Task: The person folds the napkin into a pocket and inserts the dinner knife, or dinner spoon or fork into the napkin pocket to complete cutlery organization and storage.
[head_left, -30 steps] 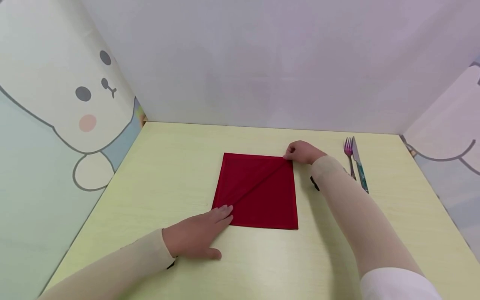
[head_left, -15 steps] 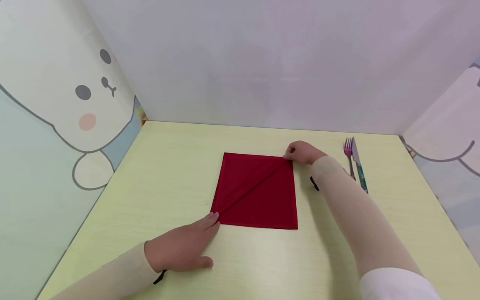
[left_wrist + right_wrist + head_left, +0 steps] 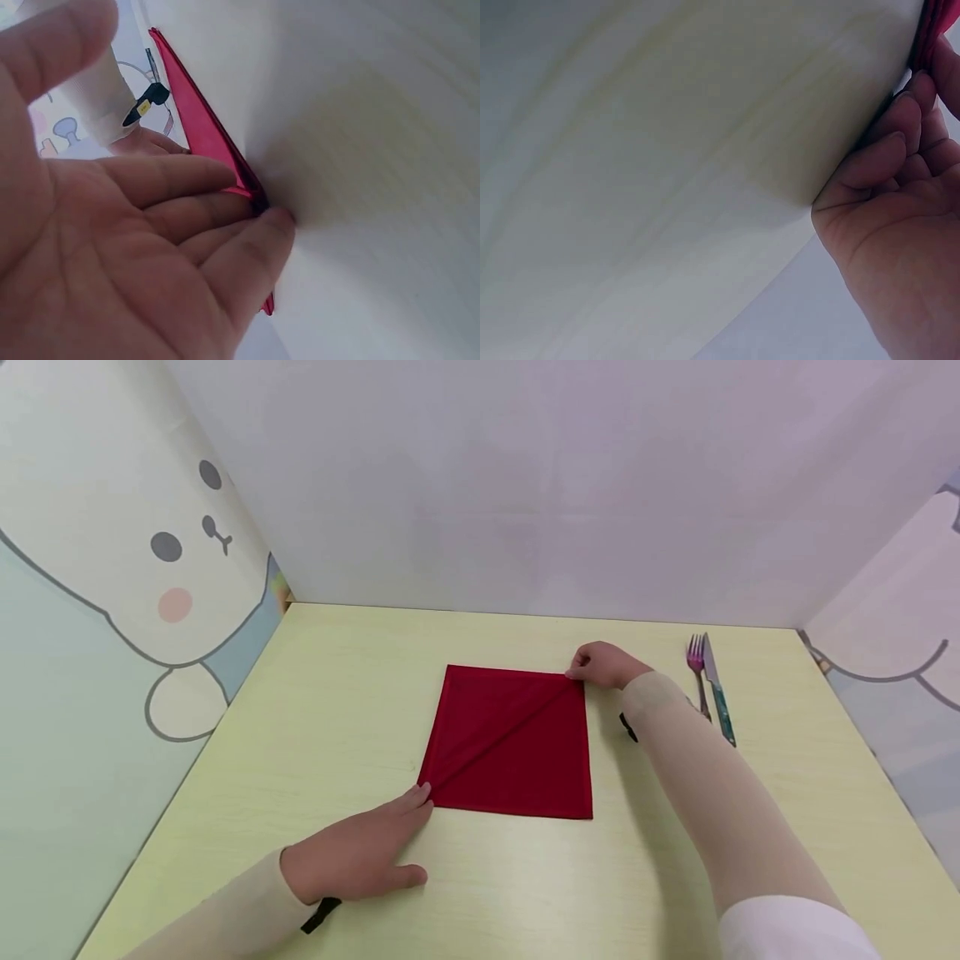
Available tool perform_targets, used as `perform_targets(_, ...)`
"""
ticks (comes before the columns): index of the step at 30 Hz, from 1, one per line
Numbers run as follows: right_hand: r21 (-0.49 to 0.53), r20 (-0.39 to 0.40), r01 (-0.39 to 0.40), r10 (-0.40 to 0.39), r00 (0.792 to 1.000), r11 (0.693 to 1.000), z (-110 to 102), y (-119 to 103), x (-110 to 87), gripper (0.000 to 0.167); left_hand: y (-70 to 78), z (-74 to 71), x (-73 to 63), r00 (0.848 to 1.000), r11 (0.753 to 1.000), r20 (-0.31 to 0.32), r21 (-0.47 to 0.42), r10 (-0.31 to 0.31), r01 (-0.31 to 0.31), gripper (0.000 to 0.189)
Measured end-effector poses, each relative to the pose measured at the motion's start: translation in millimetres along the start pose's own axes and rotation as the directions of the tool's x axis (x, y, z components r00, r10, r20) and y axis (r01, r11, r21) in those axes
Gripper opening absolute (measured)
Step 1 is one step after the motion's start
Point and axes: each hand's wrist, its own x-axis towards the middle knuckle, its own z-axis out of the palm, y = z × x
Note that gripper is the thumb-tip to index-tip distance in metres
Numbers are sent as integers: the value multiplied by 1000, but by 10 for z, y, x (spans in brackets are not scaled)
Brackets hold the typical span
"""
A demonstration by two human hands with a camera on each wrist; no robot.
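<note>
"Fingers point(image 3: 409, 807) of the left hand point(image 3: 356, 853), from the head view?"

"Straight, thumb point(image 3: 407, 877) spread away, tips resting on the near left corner of the red cloth point(image 3: 525, 760); nothing gripped. The right hand point(image 3: 606, 665) pinches the far right corner. The cloth lies flat on the table point(image 3: 352, 693), 1 diagonal line joining those 2 corners. Farther right lie a fork point(image 3: 696, 653) and a knife point(image 3: 722, 706); I'd keep the right sleeve point(image 3: 712, 802) from swinging wide, as it might nudge their handles."

"Left wrist view?"

"I see fingers held close together, tips at the cloth's edge, where its layers look slightly parted. A sideways push could, I think, ruck them and skew that diagonal."

"Right wrist view?"

"Fingers curled, thumb at the cloth; I can't tell from my seat how firm the pinch is. Should it slip, the left hand's pressure might swing the whole square round."
</note>
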Motion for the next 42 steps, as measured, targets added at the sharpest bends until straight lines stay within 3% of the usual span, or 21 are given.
perform_targets(8,3,-5,-7,7,1000,1000,4,-5,-7,20,25,53,-38,999,998,-47,66,6,-3,85)
perform_targets(22,-3,-20,4,-4,1000,1000,17,14,-10,20,-3,128,-14,998,989,-51,146,26,-18,89)
perform_targets(27,5,-30,11,-11,999,1000,29,67,-16,22,18,105,-15,998,983,-57,182,25,-14,86)
perform_targets(33,5,-38,32,-31,999,999,-2,34,-189,25,18,-29,37,995,974,-90,224,52,-31,79)
perform_targets(36,-38,-44,62,-64,997,997,26,-24,-271,34,1,-97,90,990,965,-113,258,86,-54,75)
perform_targets(38,-121,-41,100,-106,994,988,76,-71,-317,43,-17,-124,135,986,949,-124,307,114,-71,73)
perform_targets(42,-299,-13,198,-211,977,933,205,-191,-412,62,-57,-133,225,978,897,-153,438,139,-59,72)
